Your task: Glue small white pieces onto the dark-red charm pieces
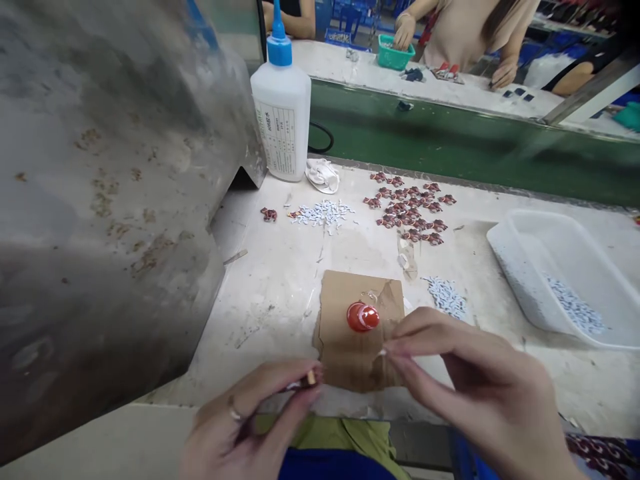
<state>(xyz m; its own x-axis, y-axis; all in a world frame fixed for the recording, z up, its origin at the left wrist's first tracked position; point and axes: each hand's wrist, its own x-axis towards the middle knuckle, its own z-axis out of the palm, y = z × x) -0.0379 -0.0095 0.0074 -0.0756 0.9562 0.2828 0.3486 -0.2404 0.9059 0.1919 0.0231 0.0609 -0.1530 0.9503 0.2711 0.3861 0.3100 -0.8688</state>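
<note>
My left hand [265, 407] pinches a small brown figurine [311, 378] with a tan spot, mostly hidden by the fingers. Between the thumb and forefinger of my right hand [465, 373] is a tiny white piece [383, 353], held over the right side of a cardboard sheet [340, 363]. On that cardboard sits a small red cap-like dish [356, 317] with a shiny surface. A pile of small pale blue-white pieces [447, 297] lies just beyond my right hand. Farther back are several brown figurines [407, 210] in a group and another pale pile [325, 213].
A white glue bottle [283, 120] with a blue nozzle stands at the back beside a crumpled white cloth [323, 175]. A large metal housing [110, 200] fills the left. At right is a white plastic tub [520, 293] with pale pieces. Co-workers sit across a green partition [425, 130].
</note>
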